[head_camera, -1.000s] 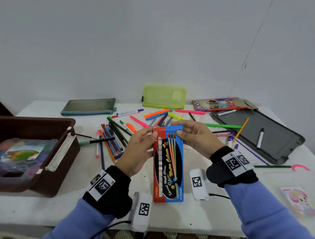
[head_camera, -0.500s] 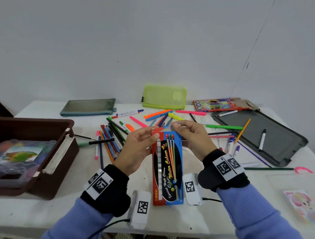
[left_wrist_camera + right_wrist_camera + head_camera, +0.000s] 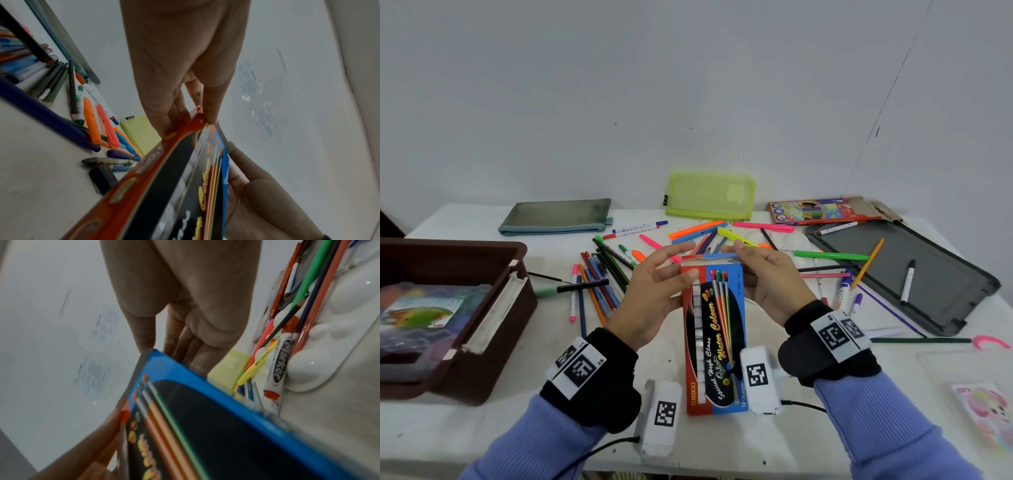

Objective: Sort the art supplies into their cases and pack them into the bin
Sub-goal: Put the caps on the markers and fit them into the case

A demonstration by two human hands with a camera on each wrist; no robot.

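I hold a red and blue water colour box upright over the table's front, its lower end near the edge. My left hand pinches its top left corner, thumb on the printed front and fingers behind. My right hand grips the top right edge, thumb at the top and fingers behind the box. In the left wrist view my left hand holds the box at its red corner. The right wrist view shows my right hand behind the blue edge of the box.
A brown bin at the left holds a clear case. Loose pens and pencils lie behind my hands. At the back lie a grey-blue pouch, a green pouch, a red pencil box and a dark tray.
Both hands have stayed at the box's top end. The fingers of my left hand have straightened and spread above the top flap. The box has stayed between my wrists.
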